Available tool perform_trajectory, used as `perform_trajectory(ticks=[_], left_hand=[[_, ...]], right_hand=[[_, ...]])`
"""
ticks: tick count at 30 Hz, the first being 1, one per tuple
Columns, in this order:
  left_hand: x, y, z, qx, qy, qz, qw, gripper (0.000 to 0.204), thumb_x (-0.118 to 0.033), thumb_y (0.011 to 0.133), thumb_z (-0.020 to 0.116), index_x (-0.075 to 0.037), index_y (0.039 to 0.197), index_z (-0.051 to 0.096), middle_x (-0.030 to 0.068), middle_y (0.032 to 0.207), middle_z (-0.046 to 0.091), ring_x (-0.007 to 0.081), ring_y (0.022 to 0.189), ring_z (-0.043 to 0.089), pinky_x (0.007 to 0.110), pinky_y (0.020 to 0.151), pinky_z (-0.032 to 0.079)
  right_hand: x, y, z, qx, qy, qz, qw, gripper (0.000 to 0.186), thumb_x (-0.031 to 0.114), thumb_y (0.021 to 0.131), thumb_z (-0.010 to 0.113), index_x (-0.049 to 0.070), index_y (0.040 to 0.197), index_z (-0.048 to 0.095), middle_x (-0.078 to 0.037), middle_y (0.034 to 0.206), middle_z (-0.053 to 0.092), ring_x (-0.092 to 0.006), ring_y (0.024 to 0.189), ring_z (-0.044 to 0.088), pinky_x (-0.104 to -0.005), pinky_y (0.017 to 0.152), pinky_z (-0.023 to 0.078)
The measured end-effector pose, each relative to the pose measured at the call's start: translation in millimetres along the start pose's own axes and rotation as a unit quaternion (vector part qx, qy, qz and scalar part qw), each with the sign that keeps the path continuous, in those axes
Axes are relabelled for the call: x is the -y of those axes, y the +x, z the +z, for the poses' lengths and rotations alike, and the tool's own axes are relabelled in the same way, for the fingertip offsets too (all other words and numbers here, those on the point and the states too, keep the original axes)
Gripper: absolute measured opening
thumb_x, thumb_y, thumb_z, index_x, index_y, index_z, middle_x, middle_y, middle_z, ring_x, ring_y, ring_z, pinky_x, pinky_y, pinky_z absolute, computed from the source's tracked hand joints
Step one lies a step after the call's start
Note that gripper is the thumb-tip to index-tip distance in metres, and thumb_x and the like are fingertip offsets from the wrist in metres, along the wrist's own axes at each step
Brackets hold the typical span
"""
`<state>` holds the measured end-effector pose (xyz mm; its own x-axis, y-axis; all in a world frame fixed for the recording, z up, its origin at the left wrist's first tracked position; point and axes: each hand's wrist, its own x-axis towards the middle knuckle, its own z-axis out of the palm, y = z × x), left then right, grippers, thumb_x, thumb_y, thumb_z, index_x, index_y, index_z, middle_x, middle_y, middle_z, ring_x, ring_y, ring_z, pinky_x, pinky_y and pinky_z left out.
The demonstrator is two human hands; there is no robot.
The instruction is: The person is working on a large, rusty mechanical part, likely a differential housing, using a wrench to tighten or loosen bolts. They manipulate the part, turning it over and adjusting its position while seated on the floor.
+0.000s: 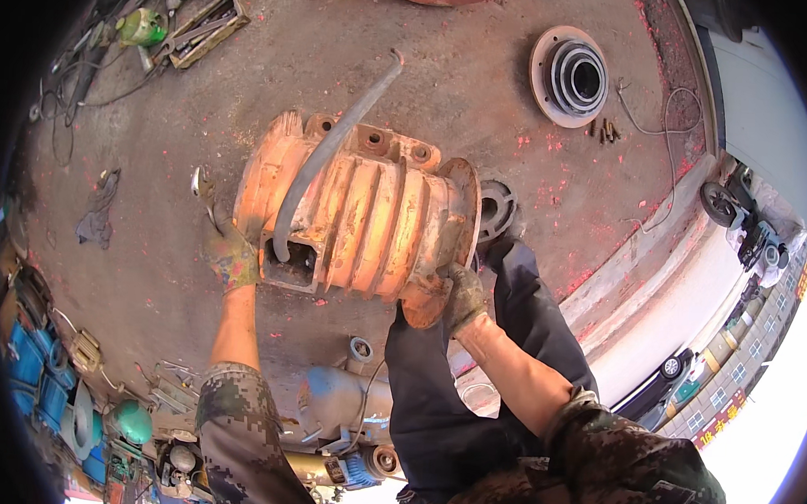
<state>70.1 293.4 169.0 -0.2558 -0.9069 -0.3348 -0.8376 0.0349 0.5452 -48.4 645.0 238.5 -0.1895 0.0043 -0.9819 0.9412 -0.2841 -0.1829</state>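
Observation:
An orange, ribbed motor housing (369, 223) lies on its side on the floor in front of me. A thick grey cable (348, 119) runs out of its square terminal opening (287, 281) and over the ribs. My left hand (232, 258), in a stained glove, is closed on the housing's left end beside that opening. At the other end, my right hand (465, 297), also gloved, grips the housing near its round flange (464, 210). The undersides of both hands are hidden. A shiny metal tool (199, 184) is just above my left hand.
A dark slotted ring (495, 209) lies beyond the flange. Farther right are a round flanged bearing cover (539, 69) and several bolts (607, 131). A wooden toolbox (189, 55) and a green power tool (141, 26) stand far left. A grey rag (99, 212) lies left.

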Motion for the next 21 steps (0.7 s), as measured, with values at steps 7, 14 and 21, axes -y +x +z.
perform_trajectory(ticks=[7,14,21], left_hand=[[-16,38,-40,-0.007,-0.043,0.047,0.998,0.057,-0.046,0.108,0.048,0.007,0.12,0.064,0.03,0.103,0.069,0.0459,0.093,0.065,0.049,0.083,0.049],[-5,52,-42,0.045,0.065,0.026,0.997,0.07,-0.055,0.107,0.046,0.011,0.122,0.064,0.0275,0.109,0.07,0.0399,0.096,0.067,0.046,0.086,0.05],[3,65,-51,-0.002,0.043,0.042,0.998,0.064,-0.051,0.108,0.049,0.01,0.121,0.064,0.0219,0.105,0.07,0.0321,0.092,0.066,0.042,0.083,0.05]], right_hand=[[-31,-57,68,-0.106,-0.161,-0.047,0.98,0.051,0.011,0.086,0.061,0.006,0.134,0.045,-0.013,0.096,0.06,-0.0222,0.075,0.064,-0.0376,0.058,0.051],[-25,-69,75,-0.092,-0.243,-0.056,0.964,0.055,0.019,0.085,0.063,0.004,0.136,0.048,-0.015,0.096,0.064,-0.0234,0.081,0.067,-0.04,0.07,0.054],[-35,-70,84,-0.071,-0.246,-0.093,0.962,0.05,0.015,0.084,0.064,-0.004,0.127,0.047,-0.013,0.092,0.067,-0.02,0.074,0.065,-0.0358,0.062,0.052]])
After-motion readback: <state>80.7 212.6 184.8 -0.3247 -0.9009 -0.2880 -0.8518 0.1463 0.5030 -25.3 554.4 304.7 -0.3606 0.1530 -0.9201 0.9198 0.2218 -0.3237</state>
